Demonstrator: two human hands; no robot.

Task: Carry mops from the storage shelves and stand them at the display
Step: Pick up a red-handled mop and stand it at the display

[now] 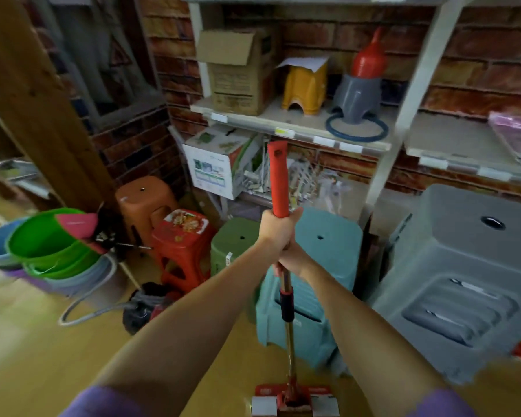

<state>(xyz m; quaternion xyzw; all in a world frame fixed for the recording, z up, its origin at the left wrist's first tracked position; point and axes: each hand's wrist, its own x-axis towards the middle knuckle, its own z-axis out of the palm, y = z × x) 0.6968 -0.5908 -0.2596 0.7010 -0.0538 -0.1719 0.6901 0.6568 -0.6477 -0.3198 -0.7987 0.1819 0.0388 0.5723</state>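
Note:
A mop [278,179] stands upright in front of me, with a red grip at the top, a metal pole and a red-and-white flat head [295,401] low by the wooden floor. My left hand [275,233] grips the pole just under the red grip. My right hand [292,260] holds the pole right below it, the two hands touching. White storage shelves [283,121] stand straight ahead against a brick wall.
Plastic stools crowd the floor under the shelves: brown [145,203], red [182,245], green [235,245], teal [328,266] and large grey [457,275]. Stacked green and blue buckets [45,245] sit left beside a wooden post [36,100]. Boxes [238,70] fill the shelves.

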